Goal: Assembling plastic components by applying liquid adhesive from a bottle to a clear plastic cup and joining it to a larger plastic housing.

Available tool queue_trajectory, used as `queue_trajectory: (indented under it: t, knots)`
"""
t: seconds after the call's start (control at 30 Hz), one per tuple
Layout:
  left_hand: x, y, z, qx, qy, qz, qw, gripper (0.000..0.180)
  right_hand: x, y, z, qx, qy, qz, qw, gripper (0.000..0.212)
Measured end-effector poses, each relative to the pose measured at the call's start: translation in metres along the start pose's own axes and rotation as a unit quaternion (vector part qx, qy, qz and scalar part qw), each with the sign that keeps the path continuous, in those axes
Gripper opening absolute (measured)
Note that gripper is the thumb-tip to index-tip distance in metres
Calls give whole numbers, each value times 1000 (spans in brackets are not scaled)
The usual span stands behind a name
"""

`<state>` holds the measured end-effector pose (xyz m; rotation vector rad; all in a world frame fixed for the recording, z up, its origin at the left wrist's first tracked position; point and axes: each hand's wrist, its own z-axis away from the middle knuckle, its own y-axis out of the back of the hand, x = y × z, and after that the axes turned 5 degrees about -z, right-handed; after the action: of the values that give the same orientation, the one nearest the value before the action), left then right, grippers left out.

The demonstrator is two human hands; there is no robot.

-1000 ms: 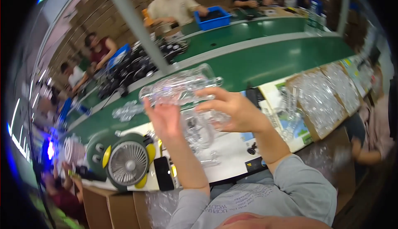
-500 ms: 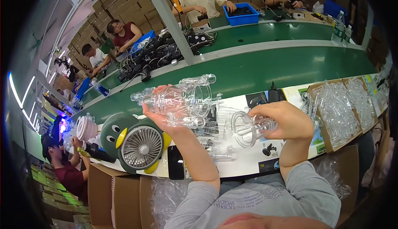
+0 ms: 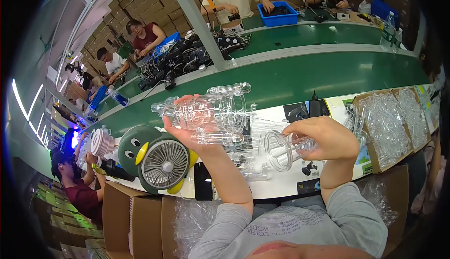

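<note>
Nearest me, the right hand (image 3: 323, 139) closes its fingers on the neck of a clear flanged tube (image 3: 280, 152), rim facing left. Just beside it, the left hand (image 3: 185, 131), fingers curled, cradles a clear ribbed housing (image 3: 228, 111) above the worktop. Both look light, stiff, slick and crackable; I'd grip the housing's body, not its slim side tubes. It's glassy, with a wide rimmed end. Beyond lies green benchtop (image 3: 300, 66).
</note>
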<state>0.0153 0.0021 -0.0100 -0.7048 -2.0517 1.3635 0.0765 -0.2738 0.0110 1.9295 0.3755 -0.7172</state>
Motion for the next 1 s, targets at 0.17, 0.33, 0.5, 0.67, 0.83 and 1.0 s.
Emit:
queue_trajectory:
  t: [0.17, 0.33, 0.5, 0.67, 0.83, 1.0]
  knots:
    - [0, 1, 0, -7, 0, 6, 1000, 39, 0, -1, 0, 0, -1, 2, 1000, 47]
    - [1, 3, -2, 12, -25, -4, 1000, 40, -2, -2, -1, 6, 11, 2, 1000, 47]
    - [2, 0, 1, -12, -5, -7, 1000, 40, -2, -1, -1, 4, 6, 2, 1000, 47]
    - [1, 3, 0, -7, -17, -26, 999, 39, -3, -1, -1, 8, 12, 7, 1000, 46]
    - [1, 1, 2, -41, 9, 3, 999, 36, -3, -1, -1, 9, 8, 5, 1000, 45]
    - [0, -1, 4, -28, 2, -11, 1000, 35, -3, 0, 0, 3, 1, 1, 1000, 45]
